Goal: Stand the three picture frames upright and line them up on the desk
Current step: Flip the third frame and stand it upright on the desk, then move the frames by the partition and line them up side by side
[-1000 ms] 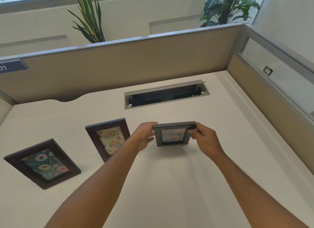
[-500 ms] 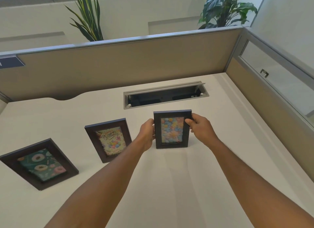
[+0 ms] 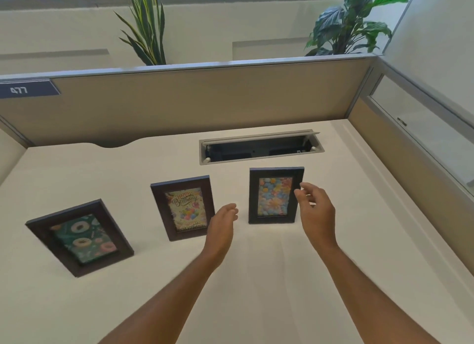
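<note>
While all three picture frames stand upright on the cream desk point(image 3: 256, 279), both hands hover with nothing in them. The flower frame point(image 3: 275, 195), dark-rimmed with a picture of blue, orange and yellow blossoms, stands farthest right, just in front of the open cable tray point(image 3: 260, 147) set into the desk. The right hand point(image 3: 316, 210) is beside the frame's right edge, fingers loosely spread and curled; its fingertips overlap the rim in the view, and whether they touch it cannot be told. The left hand point(image 3: 221, 227) sits in the gap between the flower frame and the birthday frame point(image 3: 183, 207), palm turned inward, fingers together and relaxed, holding nothing and clear of both frames.

The birthday frame, showing balloons and the words "Happy Birthday", stands in the middle, leaning back slightly. The donut frame point(image 3: 79, 237), with donuts on a dark green ground, stands at the left, nearer than the other two and turned at an angle, so the row runs from near left to far right.

Behind the desk rises a beige partition point(image 3: 205, 99) with a grey top rail and a dark label reading 477 point(image 3: 28, 89) at its left end. Two leafy plants point(image 3: 147, 27) show above it.
</note>
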Demonstrator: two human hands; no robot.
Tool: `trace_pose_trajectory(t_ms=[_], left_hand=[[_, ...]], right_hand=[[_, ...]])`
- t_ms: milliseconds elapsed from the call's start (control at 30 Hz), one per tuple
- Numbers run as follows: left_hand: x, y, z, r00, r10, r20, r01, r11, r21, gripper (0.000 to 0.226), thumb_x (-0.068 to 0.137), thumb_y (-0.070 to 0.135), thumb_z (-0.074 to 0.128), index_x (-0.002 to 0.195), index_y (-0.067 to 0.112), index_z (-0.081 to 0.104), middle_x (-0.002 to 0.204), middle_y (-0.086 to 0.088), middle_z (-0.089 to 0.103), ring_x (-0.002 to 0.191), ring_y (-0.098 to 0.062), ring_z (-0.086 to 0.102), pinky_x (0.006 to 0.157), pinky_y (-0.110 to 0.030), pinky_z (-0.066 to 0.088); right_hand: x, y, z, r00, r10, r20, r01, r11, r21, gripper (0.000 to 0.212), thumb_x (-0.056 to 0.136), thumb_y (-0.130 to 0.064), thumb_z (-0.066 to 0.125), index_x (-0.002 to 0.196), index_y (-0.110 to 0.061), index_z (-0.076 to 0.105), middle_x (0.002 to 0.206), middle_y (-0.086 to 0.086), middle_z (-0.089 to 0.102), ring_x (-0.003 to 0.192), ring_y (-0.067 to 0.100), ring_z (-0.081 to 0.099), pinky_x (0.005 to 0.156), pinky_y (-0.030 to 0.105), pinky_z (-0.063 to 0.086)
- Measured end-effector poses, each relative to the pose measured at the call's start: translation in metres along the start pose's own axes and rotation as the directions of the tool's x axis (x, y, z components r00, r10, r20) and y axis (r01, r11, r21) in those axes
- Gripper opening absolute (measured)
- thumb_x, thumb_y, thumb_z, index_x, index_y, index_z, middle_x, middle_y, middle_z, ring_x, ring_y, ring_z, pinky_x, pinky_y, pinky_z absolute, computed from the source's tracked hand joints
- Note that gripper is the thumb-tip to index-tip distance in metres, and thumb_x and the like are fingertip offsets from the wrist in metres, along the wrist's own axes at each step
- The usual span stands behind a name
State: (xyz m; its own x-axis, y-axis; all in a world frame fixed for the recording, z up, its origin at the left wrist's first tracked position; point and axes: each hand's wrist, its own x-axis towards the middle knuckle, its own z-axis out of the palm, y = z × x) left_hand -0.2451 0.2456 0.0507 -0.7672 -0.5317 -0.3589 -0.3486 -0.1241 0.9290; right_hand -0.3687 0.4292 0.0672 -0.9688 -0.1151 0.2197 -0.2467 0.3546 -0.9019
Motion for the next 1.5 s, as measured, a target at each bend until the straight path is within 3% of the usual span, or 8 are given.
trace_pose_trajectory(t_ms=[233,367,467,800,900,1033,1333,1500], left_hand=[[-0.032,-0.027,-0.079,0.972,0.106,-0.209,-0.103,0.994,0.022,0.020,0.098,0.023,0.054,0.106,0.028,0.071,0.111,0.005,0.072,0.108,-0.017,0.065,0.097,-0.039,0.054],[-0.040,-0.038,-0.134,0.948,0.192,-0.255,-0.164,0.978,0.126,0.025,0.100,0.025,0.054,0.124,0.025,0.061,0.117,0.006,0.069,0.112,-0.011,0.064,0.083,-0.014,0.052],[-0.048,-0.044,-0.179,0.907,0.261,-0.331,-0.209,0.960,0.185,0.035,0.097,0.024,0.062,0.131,0.021,0.058,0.110,0.009,0.070,0.106,-0.006,0.066,0.088,-0.020,0.054],[-0.067,-0.061,-0.308,0.567,0.497,-0.657,-0.228,0.861,0.455,0.054,0.085,0.006,0.073,0.132,0.008,0.049,0.125,-0.008,0.055,0.120,-0.026,0.050,0.103,-0.041,0.045],[-0.058,-0.063,-0.337,0.698,0.256,-0.668,-0.112,0.961,0.251,0.063,0.088,0.013,0.073,0.143,0.013,0.041,0.134,-0.009,0.055,0.125,-0.024,0.051,0.106,-0.043,0.044],[-0.040,-0.063,-0.367,0.903,-0.012,-0.430,-0.035,0.994,-0.102,0.051,0.091,0.010,0.069,0.137,0.017,0.048,0.113,-0.008,0.070,0.099,-0.016,0.072,0.075,-0.028,0.059],[0.000,-0.058,-0.386,0.959,0.005,-0.285,-0.062,0.980,-0.190,0.035,0.080,-0.003,0.075,0.105,0.021,0.071,0.098,0.006,0.081,0.091,-0.016,0.077,0.066,-0.024,0.061],[0.032,-0.038,-0.400,0.966,0.039,-0.256,-0.092,0.977,-0.195,0.047,0.060,0.020,0.084,0.105,0.023,0.071,0.098,0.008,0.080,0.089,-0.012,0.077,0.065,-0.023,0.061]], right_hand=[[-0.059,-0.032,0.077,0.970,-0.072,0.231,0.063,0.997,0.048,0.016,0.092,-0.028,0.062,0.107,-0.028,0.065,0.102,-0.020,0.058,0.098,0.003,0.057,0.075,0.013,0.049],[-0.087,-0.056,0.126,0.930,-0.072,0.360,0.041,0.995,0.090,0.018,0.093,-0.028,0.062,0.110,-0.029,0.063,0.102,-0.016,0.061,0.099,-0.009,0.055,0.067,0.003,0.046],[-0.106,-0.074,0.160,0.888,-0.068,0.456,0.013,0.992,0.123,0.015,0.093,-0.026,0.062,0.106,-0.033,0.061,0.104,-0.015,0.062,0.100,-0.006,0.058,0.069,0.006,0.049],[-0.160,-0.125,0.276,0.766,-0.038,0.642,-0.079,0.985,0.153,0.032,0.092,-0.020,0.061,0.124,-0.021,0.061,0.108,-0.008,0.067,0.099,0.005,0.063,0.089,0.033,0.055],[-0.167,-0.139,0.303,0.737,0.004,0.675,-0.095,0.991,0.098,0.044,0.093,-0.022,0.060,0.137,-0.022,0.050,0.119,-0.009,0.061,0.107,0.002,0.057,0.085,0.013,0.044],[-0.172,-0.152,0.324,0.749,0.049,0.661,-0.139,0.987,0.085,0.040,0.094,-0.021,0.059,0.134,-0.022,0.051,0.114,-0.008,0.061,0.104,0.006,0.057,0.066,0.000,0.040],[-0.167,-0.154,0.353,0.792,0.046,0.609,-0.114,0.991,0.074,0.018,0.095,-0.018,0.055,0.108,-0.027,0.065,0.098,-0.011,0.070,0.090,-0.002,0.064,0.067,0.015,0.052],[-0.141,-0.166,0.380,0.799,0.042,0.600,-0.109,0.991,0.076,0.016,0.095,-0.018,0.055,0.101,-0.030,0.063,0.095,-0.015,0.069,0.086,-0.005,0.063,0.062,0.010,0.049]])
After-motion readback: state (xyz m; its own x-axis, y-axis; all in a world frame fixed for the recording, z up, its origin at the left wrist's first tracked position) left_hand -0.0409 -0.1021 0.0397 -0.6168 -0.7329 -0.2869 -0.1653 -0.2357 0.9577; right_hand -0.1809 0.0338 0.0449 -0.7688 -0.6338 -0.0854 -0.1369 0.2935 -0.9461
